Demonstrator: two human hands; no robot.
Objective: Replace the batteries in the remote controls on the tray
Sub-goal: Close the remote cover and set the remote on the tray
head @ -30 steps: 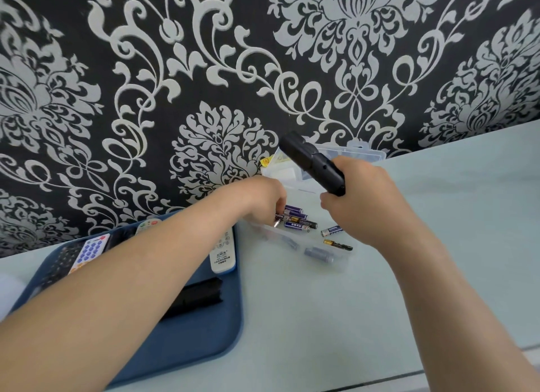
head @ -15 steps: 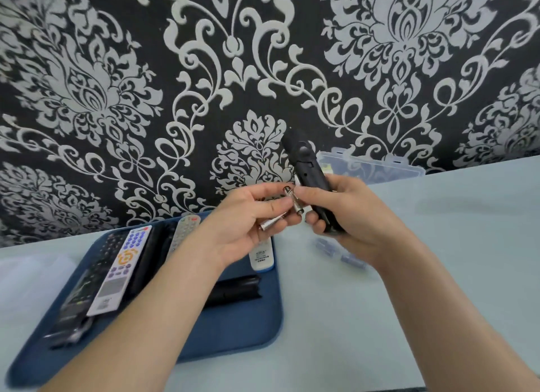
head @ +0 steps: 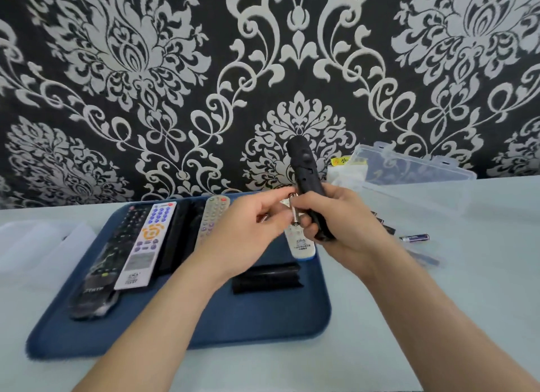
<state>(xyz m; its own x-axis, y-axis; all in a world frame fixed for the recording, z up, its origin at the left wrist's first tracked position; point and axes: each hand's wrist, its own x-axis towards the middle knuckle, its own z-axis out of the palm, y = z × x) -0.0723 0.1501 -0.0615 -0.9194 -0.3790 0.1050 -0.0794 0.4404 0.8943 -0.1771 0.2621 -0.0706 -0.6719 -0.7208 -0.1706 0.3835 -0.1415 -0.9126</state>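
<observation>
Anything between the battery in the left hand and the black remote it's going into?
Nothing loose. The left hand pinches the battery close beside the black remote; only fingers of the right hand, curled round the remote, sit there. The compartment opening can't be seen.

Soft, even, fairly bright light fills the frame with only faint shadows under the forearms, while wide-angle distortion bows the wallpaper (head: 146, 70) toward the upper corners and slight blur softens detail at centre and along the edges.
</observation>
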